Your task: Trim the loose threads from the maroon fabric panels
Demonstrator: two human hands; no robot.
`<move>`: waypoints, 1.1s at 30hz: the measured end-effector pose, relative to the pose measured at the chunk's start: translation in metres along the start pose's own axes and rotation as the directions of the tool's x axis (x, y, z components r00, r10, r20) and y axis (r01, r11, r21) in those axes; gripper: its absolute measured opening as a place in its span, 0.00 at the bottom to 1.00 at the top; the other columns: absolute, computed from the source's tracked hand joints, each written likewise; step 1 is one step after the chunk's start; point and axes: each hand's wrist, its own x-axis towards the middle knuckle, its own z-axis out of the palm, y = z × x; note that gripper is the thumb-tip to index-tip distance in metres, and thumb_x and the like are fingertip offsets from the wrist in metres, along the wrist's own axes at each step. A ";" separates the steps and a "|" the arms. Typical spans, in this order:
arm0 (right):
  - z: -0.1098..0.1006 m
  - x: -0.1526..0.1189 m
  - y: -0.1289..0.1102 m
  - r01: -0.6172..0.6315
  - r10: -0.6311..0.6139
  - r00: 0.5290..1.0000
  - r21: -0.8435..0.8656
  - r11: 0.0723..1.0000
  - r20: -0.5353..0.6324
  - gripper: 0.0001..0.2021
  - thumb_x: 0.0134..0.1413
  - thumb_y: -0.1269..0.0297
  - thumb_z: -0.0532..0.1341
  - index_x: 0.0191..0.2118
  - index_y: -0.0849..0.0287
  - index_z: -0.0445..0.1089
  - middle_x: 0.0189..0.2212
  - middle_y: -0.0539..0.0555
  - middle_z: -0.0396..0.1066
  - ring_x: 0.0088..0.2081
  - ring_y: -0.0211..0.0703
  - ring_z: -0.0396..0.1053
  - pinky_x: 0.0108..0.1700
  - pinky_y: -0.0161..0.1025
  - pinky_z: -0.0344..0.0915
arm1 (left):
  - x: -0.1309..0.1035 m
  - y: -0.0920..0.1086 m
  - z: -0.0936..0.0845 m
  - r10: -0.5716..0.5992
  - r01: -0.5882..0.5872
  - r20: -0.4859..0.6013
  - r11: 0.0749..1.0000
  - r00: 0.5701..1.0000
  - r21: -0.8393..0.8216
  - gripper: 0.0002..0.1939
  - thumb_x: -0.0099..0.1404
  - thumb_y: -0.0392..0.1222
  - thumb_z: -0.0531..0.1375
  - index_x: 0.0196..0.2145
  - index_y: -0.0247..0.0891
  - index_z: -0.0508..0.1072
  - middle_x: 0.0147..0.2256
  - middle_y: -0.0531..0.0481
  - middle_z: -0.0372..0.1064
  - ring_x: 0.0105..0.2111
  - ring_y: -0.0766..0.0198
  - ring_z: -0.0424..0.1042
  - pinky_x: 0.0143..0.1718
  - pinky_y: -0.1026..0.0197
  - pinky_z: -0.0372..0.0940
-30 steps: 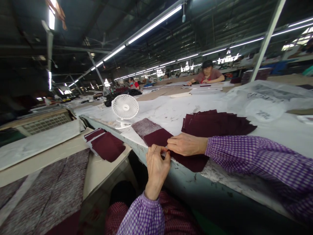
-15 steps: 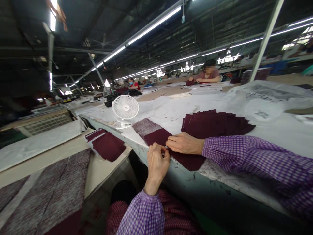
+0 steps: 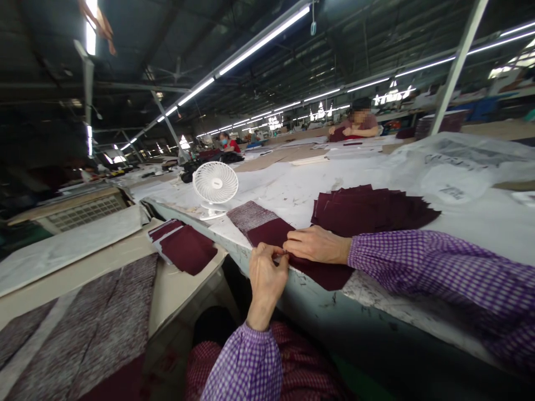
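Note:
A maroon fabric piece (image 3: pixel 271 231) with a speckled grey-and-maroon far end lies along the front edge of the white-topped table. My left hand (image 3: pixel 268 274) is closed, its thumb and index finger pinched at the fabric's near edge. Close against it, my right hand (image 3: pixel 315 244) rests on the fabric with its fingertips pinching the same spot. Whatever small detail sits between the fingertips is hidden. Beyond my right hand, a fanned stack of maroon pieces (image 3: pixel 371 209) lies on the table.
A small white fan (image 3: pixel 215 182) stands left of the fabric. On a lower cream side table lie maroon pieces (image 3: pixel 188 249) and speckled fabric panels (image 3: pixel 112 306). Clear plastic bags (image 3: pixel 455 167) lie at the right. A co-worker (image 3: pixel 359 121) handles maroon fabric across the table.
My left hand has shifted slightly, and the small pale bit seen between the fingertips before is now mostly hidden. My right hand stays on the fabric. The co-worker's hands have moved.

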 end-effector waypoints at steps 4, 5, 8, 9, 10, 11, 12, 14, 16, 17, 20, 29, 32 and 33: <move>0.001 -0.001 0.000 -0.014 0.014 1.000 0.022 1.000 0.003 0.13 0.65 0.66 0.46 0.39 0.62 0.67 0.33 0.53 0.64 0.32 0.36 0.61 0.29 0.34 0.55 | -0.003 -0.001 0.001 0.019 -0.019 0.005 1.000 1.000 -0.013 0.05 0.57 0.35 0.57 0.24 0.37 0.70 0.29 0.50 0.65 0.35 0.60 0.65 0.39 0.57 0.61; 0.001 -0.001 0.000 -0.009 0.009 1.000 0.026 1.000 0.005 0.13 0.65 0.66 0.46 0.39 0.62 0.67 0.33 0.53 0.64 0.32 0.36 0.61 0.30 0.34 0.55 | -0.004 -0.001 0.000 0.019 -0.019 0.010 0.999 1.000 -0.039 0.06 0.57 0.35 0.56 0.24 0.37 0.71 0.29 0.50 0.65 0.34 0.61 0.66 0.39 0.57 0.61; 0.002 -0.001 0.001 -0.011 0.011 1.000 0.030 0.999 0.004 0.13 0.65 0.65 0.46 0.39 0.61 0.67 0.33 0.53 0.64 0.32 0.36 0.61 0.29 0.34 0.54 | -0.006 -0.005 -0.004 0.016 -0.011 0.042 0.992 0.999 -0.126 0.05 0.57 0.36 0.57 0.25 0.37 0.72 0.29 0.51 0.66 0.35 0.62 0.66 0.39 0.59 0.61; 0.002 -0.001 0.000 -0.019 0.019 1.000 0.031 0.999 0.000 0.14 0.66 0.64 0.46 0.39 0.61 0.67 0.32 0.53 0.64 0.31 0.36 0.61 0.28 0.34 0.53 | -0.006 -0.007 -0.006 0.014 -0.006 0.053 0.989 0.999 -0.151 0.05 0.57 0.36 0.57 0.25 0.37 0.72 0.29 0.51 0.66 0.34 0.62 0.66 0.38 0.59 0.61; 0.002 -0.001 0.000 -0.028 0.028 1.000 0.032 0.999 -0.005 0.14 0.66 0.64 0.46 0.39 0.61 0.67 0.32 0.53 0.64 0.31 0.35 0.61 0.28 0.34 0.53 | -0.006 -0.009 -0.008 0.012 -0.001 0.063 0.985 0.998 -0.175 0.06 0.58 0.36 0.57 0.25 0.37 0.72 0.29 0.51 0.66 0.34 0.62 0.66 0.37 0.60 0.61; 0.002 0.000 0.000 -0.035 0.036 0.999 0.033 0.999 -0.007 0.14 0.66 0.64 0.46 0.39 0.61 0.67 0.32 0.53 0.64 0.31 0.35 0.61 0.27 0.34 0.52 | -0.005 -0.010 -0.009 0.007 0.007 0.071 0.980 0.997 -0.197 0.07 0.59 0.37 0.57 0.26 0.37 0.73 0.29 0.51 0.67 0.33 0.63 0.67 0.37 0.60 0.61; 0.002 0.000 0.000 -0.038 0.039 0.999 0.034 0.999 -0.003 0.14 0.66 0.64 0.46 0.39 0.61 0.67 0.33 0.53 0.64 0.31 0.35 0.61 0.27 0.34 0.52 | -0.005 -0.011 -0.011 -0.001 0.016 0.070 0.978 0.998 -0.209 0.08 0.60 0.39 0.56 0.26 0.37 0.73 0.29 0.51 0.67 0.33 0.63 0.67 0.36 0.60 0.61; 0.002 0.000 0.000 -0.045 0.045 0.999 0.035 0.998 0.009 0.14 0.66 0.64 0.46 0.39 0.62 0.66 0.33 0.53 0.64 0.31 0.36 0.61 0.27 0.34 0.52 | -0.003 -0.011 -0.013 -0.023 0.026 0.022 0.984 1.000 -0.175 0.09 0.60 0.44 0.57 0.28 0.37 0.73 0.29 0.50 0.68 0.32 0.62 0.67 0.36 0.59 0.61; 0.002 0.001 -0.001 -0.051 0.049 0.998 0.046 0.998 0.028 0.13 0.65 0.65 0.46 0.39 0.62 0.66 0.34 0.54 0.65 0.32 0.37 0.62 0.28 0.34 0.53 | -0.001 -0.008 -0.012 -0.024 0.021 -0.046 0.997 0.999 -0.080 0.10 0.57 0.47 0.60 0.29 0.38 0.73 0.29 0.50 0.68 0.33 0.60 0.67 0.38 0.58 0.61; 0.002 0.001 0.000 -0.051 0.049 0.998 0.063 0.997 0.035 0.12 0.65 0.65 0.47 0.39 0.62 0.66 0.34 0.54 0.65 0.32 0.37 0.63 0.28 0.34 0.54 | 0.000 -0.005 -0.010 -0.014 0.012 -0.064 1.000 0.998 -0.029 0.10 0.55 0.47 0.62 0.28 0.38 0.73 0.29 0.50 0.68 0.34 0.59 0.67 0.38 0.57 0.60; 0.004 0.000 0.002 -0.093 0.092 0.996 0.194 0.976 0.018 0.11 0.64 0.65 0.48 0.39 0.62 0.66 0.36 0.55 0.67 0.34 0.38 0.65 0.31 0.35 0.58 | 0.002 0.000 -0.004 0.009 -0.008 -0.029 0.999 1.000 0.034 0.06 0.56 0.42 0.62 0.25 0.38 0.72 0.28 0.50 0.67 0.34 0.59 0.66 0.39 0.56 0.59; 0.007 -0.014 0.007 -0.202 0.272 0.961 0.546 0.813 -0.049 0.08 0.61 0.67 0.52 0.37 0.63 0.67 0.36 0.55 0.67 0.37 0.37 0.65 0.41 0.36 0.64 | -0.004 0.003 0.004 -0.053 0.052 -0.035 0.998 0.998 -0.040 0.04 0.56 0.38 0.59 0.27 0.39 0.74 0.30 0.50 0.67 0.35 0.60 0.66 0.38 0.58 0.60; 0.005 -0.017 0.005 -0.178 0.248 0.966 0.511 0.841 -0.071 0.09 0.61 0.66 0.52 0.38 0.62 0.68 0.37 0.55 0.66 0.38 0.38 0.65 0.42 0.37 0.64 | -0.004 0.005 0.005 -0.066 0.063 -0.043 0.996 0.997 -0.065 0.04 0.56 0.37 0.59 0.29 0.39 0.74 0.29 0.51 0.67 0.34 0.61 0.67 0.38 0.59 0.61; 0.005 -0.017 0.005 -0.171 0.237 0.968 0.489 0.855 -0.076 0.09 0.62 0.66 0.52 0.39 0.62 0.68 0.37 0.55 0.67 0.38 0.38 0.65 0.42 0.36 0.64 | -0.004 0.006 0.006 -0.066 0.063 -0.049 0.996 0.997 -0.061 0.04 0.56 0.36 0.59 0.29 0.39 0.74 0.29 0.51 0.67 0.34 0.61 0.67 0.38 0.59 0.61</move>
